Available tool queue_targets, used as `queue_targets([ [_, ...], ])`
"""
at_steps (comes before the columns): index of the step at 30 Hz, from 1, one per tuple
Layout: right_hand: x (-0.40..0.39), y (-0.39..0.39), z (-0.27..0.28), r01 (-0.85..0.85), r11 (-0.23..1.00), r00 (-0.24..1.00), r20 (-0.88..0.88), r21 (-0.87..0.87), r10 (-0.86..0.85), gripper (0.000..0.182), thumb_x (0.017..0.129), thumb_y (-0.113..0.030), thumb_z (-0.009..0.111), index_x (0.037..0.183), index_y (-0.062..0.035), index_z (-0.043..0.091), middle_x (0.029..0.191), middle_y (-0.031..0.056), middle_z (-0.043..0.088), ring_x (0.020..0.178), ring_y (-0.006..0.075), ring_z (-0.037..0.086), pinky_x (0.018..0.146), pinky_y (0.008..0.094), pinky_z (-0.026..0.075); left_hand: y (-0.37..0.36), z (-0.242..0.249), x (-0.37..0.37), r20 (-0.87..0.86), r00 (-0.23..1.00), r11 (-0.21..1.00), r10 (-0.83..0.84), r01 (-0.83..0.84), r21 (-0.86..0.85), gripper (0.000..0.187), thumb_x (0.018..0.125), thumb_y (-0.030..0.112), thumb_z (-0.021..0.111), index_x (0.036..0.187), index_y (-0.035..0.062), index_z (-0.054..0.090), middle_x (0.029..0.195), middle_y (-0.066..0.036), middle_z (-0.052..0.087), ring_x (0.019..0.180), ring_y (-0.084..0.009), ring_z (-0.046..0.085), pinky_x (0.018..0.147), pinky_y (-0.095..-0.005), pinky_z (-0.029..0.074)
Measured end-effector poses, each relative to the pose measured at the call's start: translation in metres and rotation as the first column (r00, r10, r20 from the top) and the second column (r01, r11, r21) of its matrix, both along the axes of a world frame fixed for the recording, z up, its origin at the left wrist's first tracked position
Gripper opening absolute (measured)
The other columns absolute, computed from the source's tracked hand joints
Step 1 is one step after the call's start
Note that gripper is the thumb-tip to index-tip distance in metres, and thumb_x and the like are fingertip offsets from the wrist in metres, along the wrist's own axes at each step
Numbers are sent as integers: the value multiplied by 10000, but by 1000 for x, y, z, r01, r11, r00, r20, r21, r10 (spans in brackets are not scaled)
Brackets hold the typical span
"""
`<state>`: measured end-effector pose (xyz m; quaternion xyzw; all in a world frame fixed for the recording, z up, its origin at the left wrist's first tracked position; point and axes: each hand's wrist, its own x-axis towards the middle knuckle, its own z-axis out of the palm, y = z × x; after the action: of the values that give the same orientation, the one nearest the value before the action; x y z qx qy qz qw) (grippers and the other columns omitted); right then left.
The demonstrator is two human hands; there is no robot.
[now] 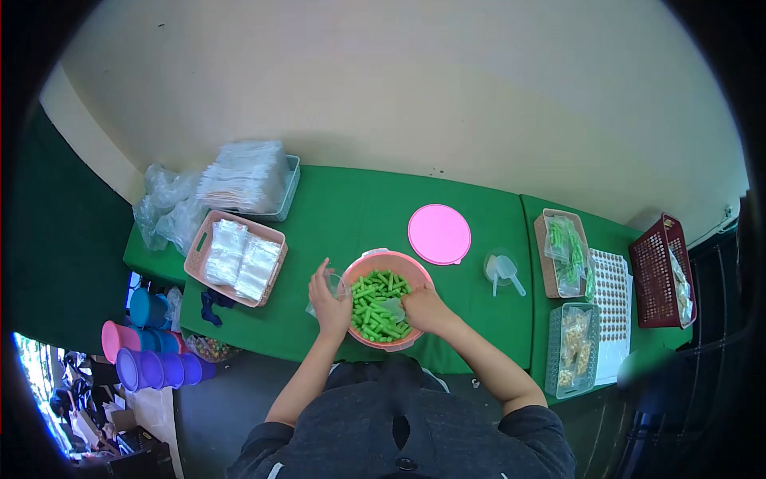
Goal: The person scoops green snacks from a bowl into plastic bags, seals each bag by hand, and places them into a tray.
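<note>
Cut green sticks (375,302), like pieces of green candy or snack, fill a pink bowl (385,256) in front of me. At the bowl's left rim, my left hand (329,305) holds a clear plastic bag (336,284) with a rounded mouth, its fingers around it. My right hand (425,310) reaches over the right rim with its fingers closed on a translucent scoop (392,306), whose blade lies among the green pieces. The scoop's handle is hidden by that hand.
Beyond the bowl lies a pink lid (440,234). Left are a basket (273,290) of clear bags and a stack of packets (246,177). Right are a small container with white scoops (508,271), baskets of packed snacks (571,351), a sticker sheet (613,319) and a maroon basket (656,275).
</note>
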<state>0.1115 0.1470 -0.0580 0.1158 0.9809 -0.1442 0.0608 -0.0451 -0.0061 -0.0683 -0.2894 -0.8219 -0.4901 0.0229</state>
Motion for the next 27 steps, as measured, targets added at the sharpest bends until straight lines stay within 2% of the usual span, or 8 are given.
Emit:
queue_targets([
  [5, 1, -6, -6, 37, 987, 999, 5, -154, -37, 258, 895, -198, 523, 734, -38, 645, 671, 188, 621, 728, 370, 611, 799, 478, 387, -1, 2, 0, -17, 1000, 1000, 2, -3, -25, 587, 817, 144, 672, 1345, 84, 424, 1111, -124, 549, 1062, -319, 499, 962, -456, 362],
  [8, 2, -4, 4, 66, 977, 991, -98, -205, -87, 271, 908, -219, 526, 751, -35, 646, 680, 171, 625, 721, 378, 604, 817, 481, 380, -4, 6, -1, -50, 999, 999, -4, 2, -38, 610, 803, 151, 696, 1345, 88, 424, 1110, -122, 551, 1052, -318, 504, 955, -455, 368],
  [15, 13, 16, 74, 150, 902, 963, -146, -405, -226, 285, 912, -244, 543, 787, -12, 651, 661, 195, 604, 657, 367, 602, 672, 466, 451, -15, 38, -6, -51, 997, 998, -55, 57, 31, 675, 747, 128, 727, 1349, 96, 424, 1107, -114, 552, 1059, -318, 509, 960, -453, 369],
  [16, 15, 17, 86, 181, 863, 954, -130, -472, -271, 271, 907, -229, 553, 798, -1, 652, 654, 205, 595, 629, 366, 599, 632, 456, 463, -16, 44, -9, -133, 981, 988, -144, 136, -67, 689, 740, 128, 728, 1355, 89, 420, 1114, -119, 546, 1057, -315, 512, 965, -448, 371],
  [18, 17, 21, 102, 170, 864, 948, -161, -474, -275, 256, 899, -211, 561, 801, 9, 649, 651, 211, 592, 611, 367, 597, 603, 448, 465, -15, 53, -11, -206, 949, 964, -237, 204, -170, 703, 732, 128, 728, 1361, 83, 416, 1122, -123, 539, 1055, -312, 514, 971, -444, 372],
  [20, 19, 24, 110, 156, 865, 942, -192, -477, -276, 242, 891, -193, 569, 805, 19, 647, 647, 217, 588, 592, 368, 595, 575, 439, 468, -14, 61, -11, -356, 805, 870, -475, 369, -326, 815, 666, 110, 743, 1397, 112, 384, 1136, -101, 530, 1075, -302, 503, 984, -450, 352],
  [24, 19, 19, 126, 125, 919, 929, -281, -373, -240, 236, 881, -203, 592, 851, 18, 668, 659, 194, 603, 605, 334, 594, 593, 413, 457, -4, 73, 9, -322, 771, 824, -549, 436, -361, 878, 641, 104, 755, 1421, 113, 351, 1137, -103, 519, 1078, -298, 499, 990, -453, 343],
  [27, 18, 13, 129, 121, 962, 942, -279, -243, -189, 228, 861, -215, 618, 876, 6, 675, 697, 179, 616, 652, 330, 613, 622, 419, 472, 4, 70, 23, -294, 788, 837, -541, 474, -273, 930, 616, 111, 776, 1433, 117, 331, 1126, -107, 519, 1074, -302, 498, 993, -452, 340],
])
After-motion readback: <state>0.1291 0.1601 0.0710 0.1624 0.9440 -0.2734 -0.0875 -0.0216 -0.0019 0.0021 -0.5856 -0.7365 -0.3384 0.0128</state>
